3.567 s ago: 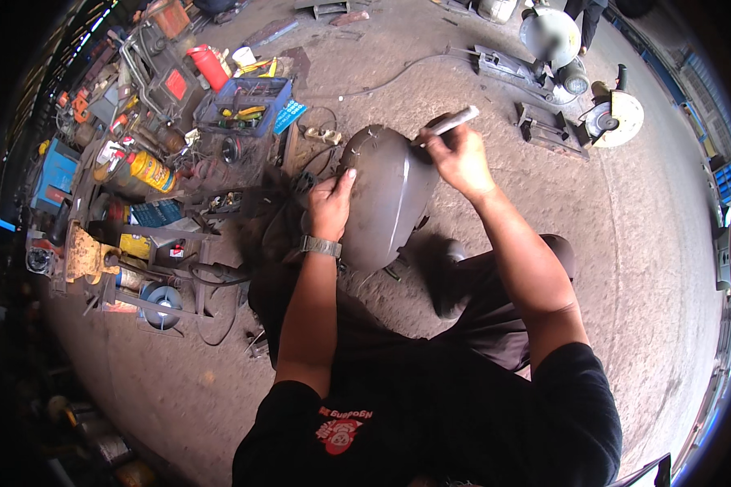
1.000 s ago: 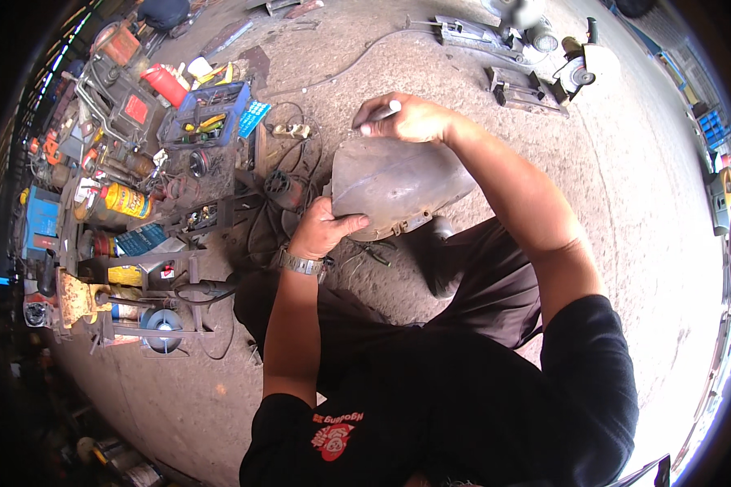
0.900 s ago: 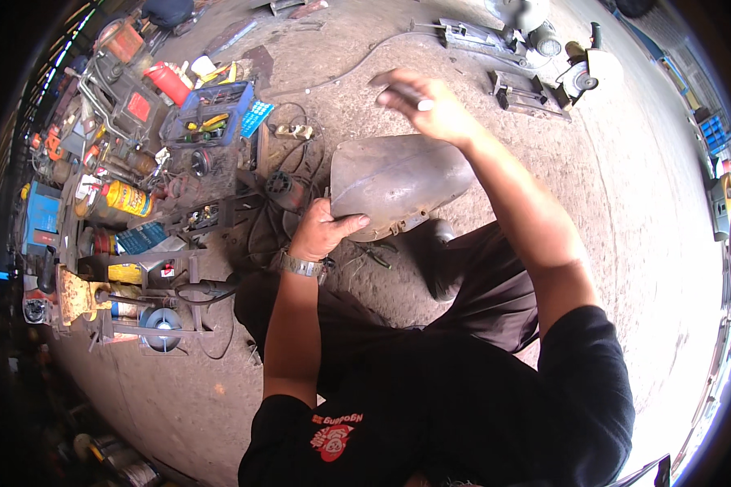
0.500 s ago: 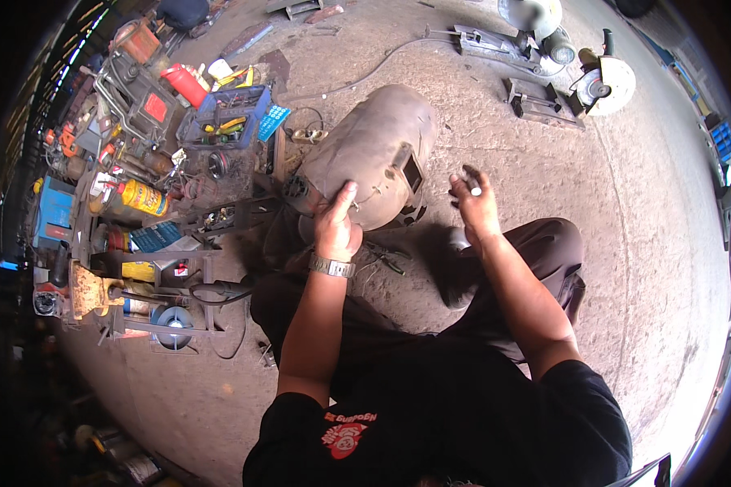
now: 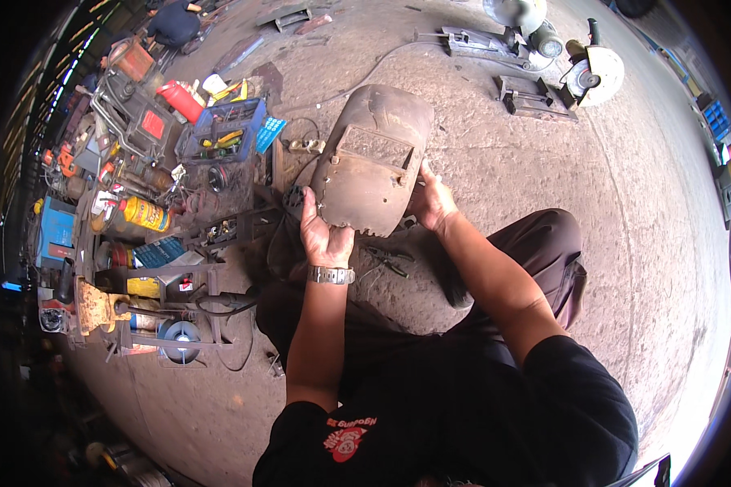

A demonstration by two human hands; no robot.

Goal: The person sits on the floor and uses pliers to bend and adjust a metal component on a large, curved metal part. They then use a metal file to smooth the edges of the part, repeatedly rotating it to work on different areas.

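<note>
Holds a curved, worn, grey-brown shell (image 5: 361, 199) in front of the knees, above a concrete floor (image 5: 658, 211), with the rounded end pointing away from the body and the ragged, notched edge toward it. Shows a framed rectangular window across the shell's upward face, with small studs beside it. Cups the near left edge in the left hand (image 5: 326, 237), with the thumb laid up along the side and the other fingers bent under, closed on the shell. Wears a metal-banded watch (image 5: 331, 275) on that wrist. Touches the right edge with the right hand (image 5: 434, 203), with the thumb up against the side and the other fingers lost in shadow beneath — impossible to tell how narrowly bent. Wears a black shirt (image 5: 463, 406) and dark trousers (image 5: 536, 252). Includes a dark-and-green hand tool (image 5: 391, 261) on the floor near the shell's lower edge. Features clutter to the left — a blue toolbox (image 5: 257, 134), a red bottle (image 5: 180, 101) beside it, a yellow bottle (image 5: 144, 214) closer in. Shows a disc-bladed power tool (image 5: 597, 77) at upper right, well apart from both hands.
</note>
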